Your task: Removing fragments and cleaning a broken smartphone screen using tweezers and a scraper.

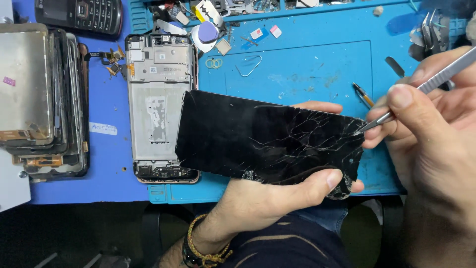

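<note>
My left hand [267, 198] grips a black, badly cracked phone screen panel [258, 136] from below, thumb along its near edge and fingertips showing past the far edge. The panel is held level above the blue mat. My right hand [431, 119] pinches a thin metal blade tool [426, 87], whose tip touches the shattered right edge of the panel. A beaded bracelet sits on my left wrist.
A bare phone frame [159, 106] lies on the blue work mat [307, 64] left of the panel. A stack of old screens [42, 97] stands at far left, a keypad phone [82, 15] at top left. Small parts, picks and tweezers [431, 32] litter the back edge.
</note>
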